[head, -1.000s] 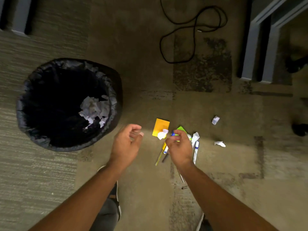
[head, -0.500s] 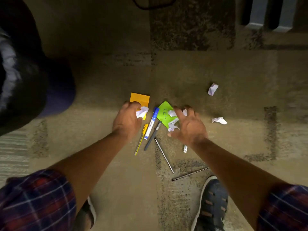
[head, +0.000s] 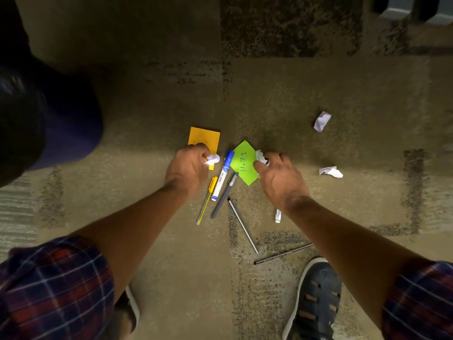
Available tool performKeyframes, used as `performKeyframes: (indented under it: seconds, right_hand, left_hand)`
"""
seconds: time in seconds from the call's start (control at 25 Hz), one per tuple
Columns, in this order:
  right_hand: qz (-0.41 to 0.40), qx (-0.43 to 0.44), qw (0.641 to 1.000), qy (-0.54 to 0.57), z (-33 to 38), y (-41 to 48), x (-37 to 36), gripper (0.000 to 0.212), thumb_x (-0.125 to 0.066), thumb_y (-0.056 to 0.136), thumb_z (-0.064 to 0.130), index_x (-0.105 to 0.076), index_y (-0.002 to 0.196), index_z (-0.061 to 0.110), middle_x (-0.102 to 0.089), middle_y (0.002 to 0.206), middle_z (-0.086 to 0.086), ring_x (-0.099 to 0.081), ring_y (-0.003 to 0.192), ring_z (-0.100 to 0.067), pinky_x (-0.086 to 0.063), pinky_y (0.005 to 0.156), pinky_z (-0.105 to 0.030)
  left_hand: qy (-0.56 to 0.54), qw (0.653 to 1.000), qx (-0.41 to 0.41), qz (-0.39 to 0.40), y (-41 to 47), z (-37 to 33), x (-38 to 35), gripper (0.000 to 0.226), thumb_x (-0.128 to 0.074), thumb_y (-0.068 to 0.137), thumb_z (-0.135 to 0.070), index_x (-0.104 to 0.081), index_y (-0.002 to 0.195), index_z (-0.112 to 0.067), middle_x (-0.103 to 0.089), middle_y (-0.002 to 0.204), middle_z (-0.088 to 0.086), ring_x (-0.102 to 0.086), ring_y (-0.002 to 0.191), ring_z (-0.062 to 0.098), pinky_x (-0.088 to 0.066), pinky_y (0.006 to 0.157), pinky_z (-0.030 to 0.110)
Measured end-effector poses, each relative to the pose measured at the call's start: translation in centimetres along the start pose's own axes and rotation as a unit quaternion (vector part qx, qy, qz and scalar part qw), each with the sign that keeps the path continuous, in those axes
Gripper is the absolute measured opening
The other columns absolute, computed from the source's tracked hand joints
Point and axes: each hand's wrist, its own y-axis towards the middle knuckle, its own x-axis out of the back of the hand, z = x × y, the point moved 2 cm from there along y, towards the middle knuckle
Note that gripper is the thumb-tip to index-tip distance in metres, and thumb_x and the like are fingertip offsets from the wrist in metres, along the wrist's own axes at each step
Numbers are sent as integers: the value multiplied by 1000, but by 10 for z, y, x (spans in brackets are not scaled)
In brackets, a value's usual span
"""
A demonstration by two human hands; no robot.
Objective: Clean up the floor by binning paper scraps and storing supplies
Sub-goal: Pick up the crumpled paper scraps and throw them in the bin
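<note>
My left hand [head: 187, 168] pinches a crumpled white scrap [head: 212, 159] over the lower corner of an orange sticky pad [head: 204, 138]. Over at my right hand [head: 279, 179], the fingers curl round another white paper scrap [head: 261, 156] at the edge of a green note [head: 245, 163] with writing on it. Between the hands lie a blue-capped white marker [head: 223, 176], a yellow pen [head: 207, 201] and a grey pen [head: 224, 195]. Two more crumpled scraps, one [head: 322, 121] farther off and one [head: 331, 171] nearer, lie on the carpet to the right.
The black-lined bin [head: 36, 119] fills the left edge, blurred and close. A thin metal rod [head: 242, 225], a dark rod [head: 284, 253] and a small white cap [head: 277, 215] lie near my right wrist. My shoe [head: 316, 303] stands at lower right. Grey furniture legs [head: 397, 11] show top right.
The view dropped closer to the floor and the bin slid to the left edge. My left hand took hold of the scrap by the orange pad; my right hand closed on scraps by the green note.
</note>
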Motion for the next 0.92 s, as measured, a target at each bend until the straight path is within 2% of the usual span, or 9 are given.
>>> performKeyframes:
  seconds: [0.2,0.32,0.4,0.48,0.56,0.64,0.68,0.76,0.92]
  right_hand:
    - [29,-110,984,135,-20,21,2,30,-53,90,3,-72,111,15,-68,111,-16,-66,100,-38,-57,83,-39]
    - [-47,-206,950,231,-32,24,8,21,-58,97,13,-79,92,11,-77,94,-17,-72,86,-34,-50,75,-31]
    - [-78,-284,901,320,-41,15,15,14,-67,91,14,-81,90,14,-80,90,-9,-72,79,-26,-47,71,-24]
    - [-74,-354,842,401,-49,4,20,11,-75,85,11,-82,91,16,-80,91,-5,-73,80,-21,-55,75,-26]
    - [-69,-422,731,532,-52,-7,30,12,-79,83,2,-79,87,13,-79,91,-11,-77,82,-29,-64,74,-35]
    - [-77,-452,606,650,-49,-21,50,17,-77,83,-7,-72,82,9,-76,87,-14,-77,77,-28,-63,62,-29]
    - [-83,-452,565,685,-46,-27,61,19,-76,83,-10,-70,82,8,-75,83,-13,-77,72,-24,-61,57,-24]
    - [-90,-441,517,728,-36,-37,83,18,-75,84,-12,-69,84,5,-74,80,-10,-76,67,-18,-59,57,-21]
    - [-73,-405,480,775,-9,-48,124,14,-74,86,-8,-69,93,3,-75,90,-14,-74,80,-22,-62,72,-28]
  left_hand:
    - [-212,968,126,-33,-2,16,-8,32,-73,82,8,-64,80,-22,-53,68,-2,-51,69,20,-46,70,34]
    - [-267,947,165,-68,-5,12,-4,36,-74,81,9,-65,79,-25,-56,65,-2,-55,60,12,-47,60,24]
    - [-281,939,180,-79,-13,3,0,31,-77,80,6,-68,84,-23,-58,64,-6,-54,51,2,-47,49,16]
    - [-296,930,200,-82,-21,-9,2,23,-77,82,5,-72,95,-13,-59,64,-5,-55,53,6,-46,47,12]
    - [-304,924,217,-84,-29,-24,4,24,-76,83,7,-73,103,-5,-60,64,-3,-56,50,6,-46,48,11]
    - [-323,915,228,-84,-37,-40,9,26,-73,84,9,-74,107,-2,-62,65,0,-58,50,5,-54,60,20]
    - [-344,906,233,-84,-41,-47,12,27,-72,84,10,-73,109,0,-64,69,3,-60,54,9,-58,69,27]
    - [-381,889,240,-84,-50,-61,19,29,-72,85,10,-72,113,2,-68,80,11,-64,61,15,-61,77,34]
    - [-432,866,231,-97,-76,-90,30,19,-74,87,6,-75,104,-3,-74,65,-6,-70,57,8,-59,59,16]
